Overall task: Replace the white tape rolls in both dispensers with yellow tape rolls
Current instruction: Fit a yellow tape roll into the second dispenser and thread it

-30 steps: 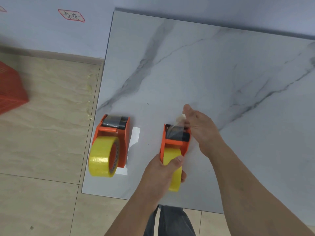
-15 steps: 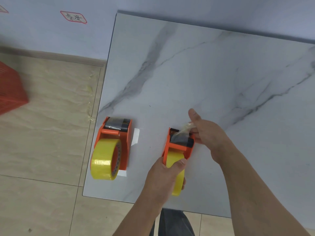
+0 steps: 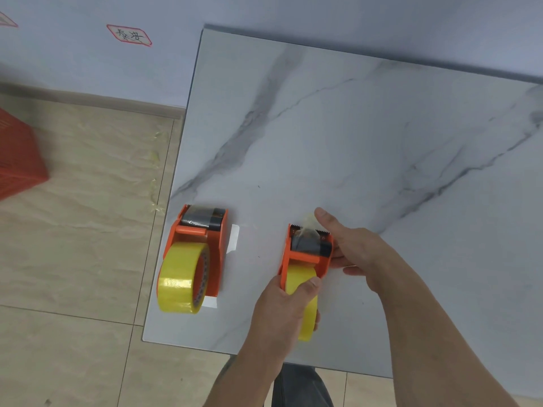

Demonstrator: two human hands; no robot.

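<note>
- Two orange plastic tape dispensers on the white grey-veined marble tabletop (image 3: 352, 136), both near its front left corner. Each already carries a yellow roll; no white roll in sight.
- Left-hand orange dispenser (image 3: 202, 245) stands alone, untouched, its glossy yellow tape roll (image 3: 182, 279) seated, a white paper slip (image 3: 234, 237) showing from beneath it.
- Right-hand orange dispenser (image 3: 308, 254) is the one in work. Long axis runs away from the person: roll end near, serrated cutter end far.
- Left hand (image 3: 286, 306) has its grip closed round the second yellow tape roll (image 3: 305, 289) at the near end, thumb over the top, steadying it.
- Right hand (image 3: 352, 248) sits at the far end, against the dispenser's right side, thumb and fingers pinching the loose, crumpled clear-yellowish tape end (image 3: 308, 223) just above the cutter teeth.
- The tape end lies directly beyond the roller, so the right hand is the nearer one. Judgement: draw it along the axis and press it down on the teeth.
- Risk: the crumpled strip seating askew.
</note>
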